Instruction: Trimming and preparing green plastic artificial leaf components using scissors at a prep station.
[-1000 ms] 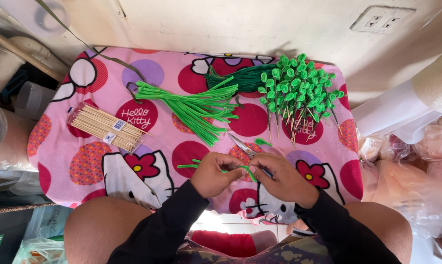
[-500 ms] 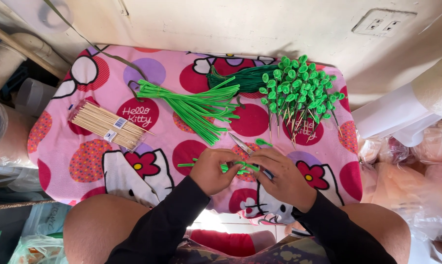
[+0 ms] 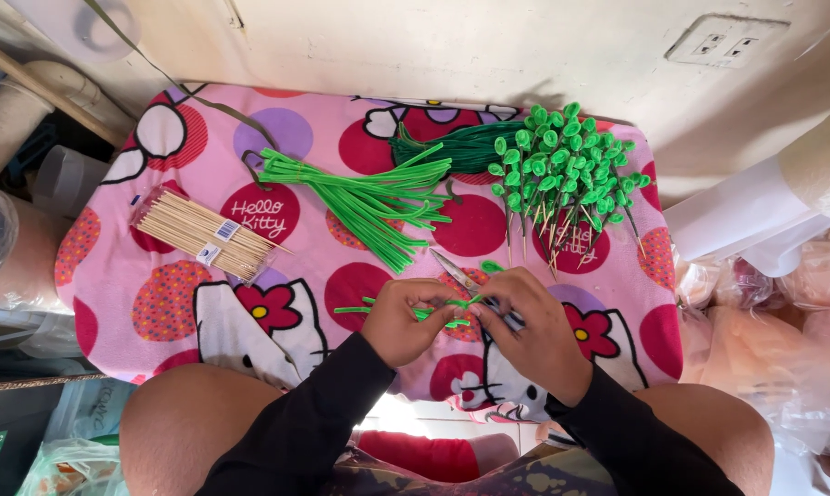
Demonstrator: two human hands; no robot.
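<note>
In the head view little differs from half a second ago. Both hands stay together over the near middle of the desk, the green pipe cleaner lies between them as before, and the piles further off have not moved. The fingertips look drawn slightly closer around the green piece than they were.

The left hand point(image 3: 406, 319) curls its fingers point(image 3: 431, 296) in and pinches the green pipe cleaner point(image 3: 421, 313), whose loose end sticks out to the left across the cloth. The right hand point(image 3: 532, 323) meets it from the other side, fingers point(image 3: 496, 292) pressed together on the same piece where it bends upward. Both sleeves are black.

A pair of scissors point(image 3: 458, 273) lies just beyond the hands, its blade pointing up and left, its handle end hidden under the right hand. A small green loop point(image 3: 491, 266) rests just beside the blade.

Further back, a bundle of light green pipe cleaners point(image 3: 364, 195) fans out across the middle of the pink cartoon-cat cloth point(image 3: 296, 138) that covers the desk. A darker green bundle point(image 3: 447, 145) lies behind it, against the cluster of finished green-headed sticks point(image 3: 562, 165) at the right. A clear pack of wooden skewers point(image 3: 199, 234) sits at the left, well apart from the hands. A wall socket point(image 3: 725, 39) is mounted above the desk's far right corner. Clear plastic bags point(image 3: 782, 303) crowd the right edge.
</note>
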